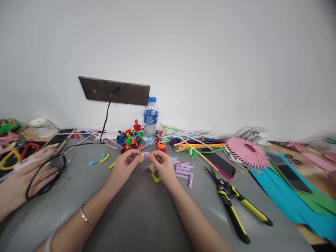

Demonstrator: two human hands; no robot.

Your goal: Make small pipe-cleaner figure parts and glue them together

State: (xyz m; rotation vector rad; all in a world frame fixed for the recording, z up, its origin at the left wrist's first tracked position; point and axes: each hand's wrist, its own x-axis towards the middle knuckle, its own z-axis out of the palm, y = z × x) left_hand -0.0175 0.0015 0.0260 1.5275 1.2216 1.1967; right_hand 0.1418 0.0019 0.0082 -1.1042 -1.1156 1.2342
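At the centre of the frame, in the head view, the left hand point(127, 162) and the right hand point(162, 164) meet above a grey table surface point(126, 217), both with thumb and fingers closed on a small lilac-and-yellow fuzzy piece point(145, 156) held between them. A silver bracelet point(85, 215) circles the left wrist.

Just right of the right hand lie short lilac pieces point(183, 169), one of them bent; a bent yellow piece point(155, 177) sits below the hands. Left of the left hand are blue and yellow bits point(98, 159).

Behind the hands, a water bottle point(150, 120) with a blue cap stands upright near the wall, between a multicoloured fuzzy cluster point(131, 139) and a pile of coloured stems point(196, 140). At the lower right, yellow-and-black pliers point(228, 192) lie with handles spread, below a phone with a pink edge point(220, 164). Farther right, a pink pleated paper ring point(246, 152) lies near blue sheets point(280, 196) and another phone point(291, 173).

At the left edge, another person's hand point(36, 178) lies beside a black cable point(64, 164).
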